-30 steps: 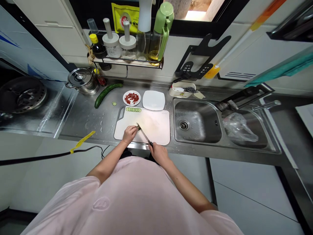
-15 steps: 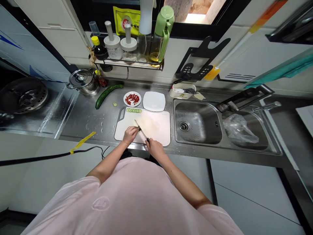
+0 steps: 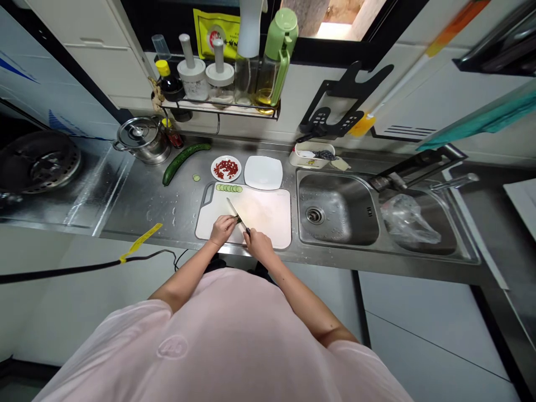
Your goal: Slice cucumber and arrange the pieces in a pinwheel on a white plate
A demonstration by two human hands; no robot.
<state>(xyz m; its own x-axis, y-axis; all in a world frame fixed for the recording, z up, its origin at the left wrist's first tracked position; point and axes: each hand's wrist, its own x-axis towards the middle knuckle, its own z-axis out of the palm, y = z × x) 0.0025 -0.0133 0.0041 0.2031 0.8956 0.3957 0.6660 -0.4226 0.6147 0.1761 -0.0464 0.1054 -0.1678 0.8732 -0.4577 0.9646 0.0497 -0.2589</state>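
Note:
My right hand (image 3: 258, 244) is closed round the black handle of a knife (image 3: 235, 211), its blade pointing up and left over the white cutting board (image 3: 272, 215). Close by on the blade's left, my left hand (image 3: 224, 229) has its fingers bent together on a small green cucumber piece (image 3: 238, 219), mostly hidden by fingers and blade. A row of overlapping cucumber slices (image 3: 229, 188) lies along the board's upper left edge. Beyond the board are a white plate of chopped red pieces (image 3: 226, 168) and a bare white square plate (image 3: 263, 172).
A whole cucumber (image 3: 184, 160) and a stray cucumber slice (image 3: 196, 177) lie left on the steel counter, near a lidded pot (image 3: 142, 139). To the right is a double sink (image 3: 339, 243) with a plastic bag (image 3: 408, 220). A shelf of bottles and jars (image 3: 221, 106) hangs above.
My right hand and the knife have shifted slightly up and left, the blade tip reaching further across the board. My left hand stays nearly in place on the cucumber piece.

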